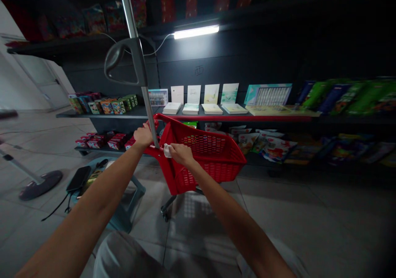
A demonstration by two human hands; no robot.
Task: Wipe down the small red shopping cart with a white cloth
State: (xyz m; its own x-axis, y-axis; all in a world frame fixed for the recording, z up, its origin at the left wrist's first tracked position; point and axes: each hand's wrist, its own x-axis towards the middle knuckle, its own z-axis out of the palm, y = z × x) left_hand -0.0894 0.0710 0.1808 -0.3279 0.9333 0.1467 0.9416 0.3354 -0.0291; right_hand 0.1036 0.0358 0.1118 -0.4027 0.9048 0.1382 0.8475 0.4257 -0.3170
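Note:
A red plastic shopping cart (pixel 213 168) stands in front of me, its basket pointing to the right. My left hand (pixel 143 135) is closed around the left part of the cart's red handle; some of its fingers are hidden behind the metal pole. In my right hand (pixel 182 153) is a crumpled white tissue or cloth (pixel 167 150), pinched against the handle near the pole's foot. The silver pole (pixel 148 109) rises from the handle between my hands and carries a grey loop-shaped grip (pixel 138 63) higher up. The cart's basket shows nothing inside that I can make out.
Behind the cart runs a dark shelf (pixel 266 118) with books, boxes and bagged snacks. A blue-green stool (pixel 123 212) at the left holds a black device (pixel 79 178) with cables. Farther left is a round stand base (pixel 41 185). Tiled floor lies below.

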